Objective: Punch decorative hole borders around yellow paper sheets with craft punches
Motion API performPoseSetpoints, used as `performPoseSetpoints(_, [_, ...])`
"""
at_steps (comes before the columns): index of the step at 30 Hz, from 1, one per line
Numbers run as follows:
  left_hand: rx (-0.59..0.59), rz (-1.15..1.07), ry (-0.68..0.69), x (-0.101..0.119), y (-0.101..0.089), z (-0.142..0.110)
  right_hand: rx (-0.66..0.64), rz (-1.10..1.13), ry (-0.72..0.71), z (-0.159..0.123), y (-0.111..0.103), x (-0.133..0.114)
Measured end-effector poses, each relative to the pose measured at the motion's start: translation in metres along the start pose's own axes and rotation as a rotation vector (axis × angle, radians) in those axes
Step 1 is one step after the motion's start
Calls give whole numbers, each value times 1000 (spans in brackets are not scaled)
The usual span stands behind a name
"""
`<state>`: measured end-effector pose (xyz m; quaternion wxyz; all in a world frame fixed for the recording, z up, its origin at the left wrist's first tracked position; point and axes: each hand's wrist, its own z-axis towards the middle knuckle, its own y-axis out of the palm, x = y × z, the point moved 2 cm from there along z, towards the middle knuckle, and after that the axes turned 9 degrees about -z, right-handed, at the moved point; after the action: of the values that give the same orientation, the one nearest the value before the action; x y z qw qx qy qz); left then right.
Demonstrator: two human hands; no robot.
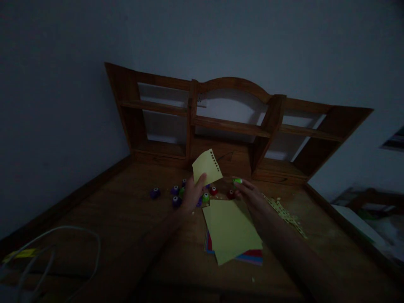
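Observation:
My left hand (pixel 193 192) pinches a small piece of yellow paper (pixel 204 166) between thumb and fingers, raised above the desk. A row of dark holes runs along its right edge. My right hand (pixel 251 196), to the right, has its fingertips closed on a small bright green object (pixel 237 181), too dim to identify. Near both hands stand several small spool-like pieces with pale, dark-centred tops, among them a red one (pixel 213 190), a green one (pixel 205 197) and a purple one (pixel 155 192). My left hand partly hides some. Below the hands lie larger yellow sheets (pixel 235 229).
Red and blue sheets (pixel 252 256) show beneath the yellow ones. Narrow yellow paper strips (pixel 284 213) lie right of my right forearm. A wooden shelf unit (pixel 232 123) stands at the desk's back. A white cable (pixel 97 244) loops at lower left.

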<state>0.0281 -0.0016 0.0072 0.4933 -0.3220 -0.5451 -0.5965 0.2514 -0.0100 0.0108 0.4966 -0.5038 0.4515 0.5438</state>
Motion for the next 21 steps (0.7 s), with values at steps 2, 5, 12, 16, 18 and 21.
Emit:
performPoseSetpoints(2, [-82, 20, 6, -4, 4, -1, -32, 133, 48, -18, -10, 0])
performPoseSetpoints(5, [-244, 46, -48, -13, 12, -3, 16, 264, 132, -32, -21, 5])
performPoseSetpoints(12, [-427, 74, -143, -21, 22, -11, -99, 424, 97, -26, -14, 9])
performPoseSetpoints(16, [-437, 74, -189, -21, 19, -12, -131, 483, 189, -26, -10, 14])
performPoseSetpoints(18, [-404, 90, -197, -22, 17, -12, -134, 473, 175, -27, -11, 17])
performPoseSetpoints(21, [-360, 140, -203, -22, 14, -12, -100, 394, 135, -28, -14, 20])
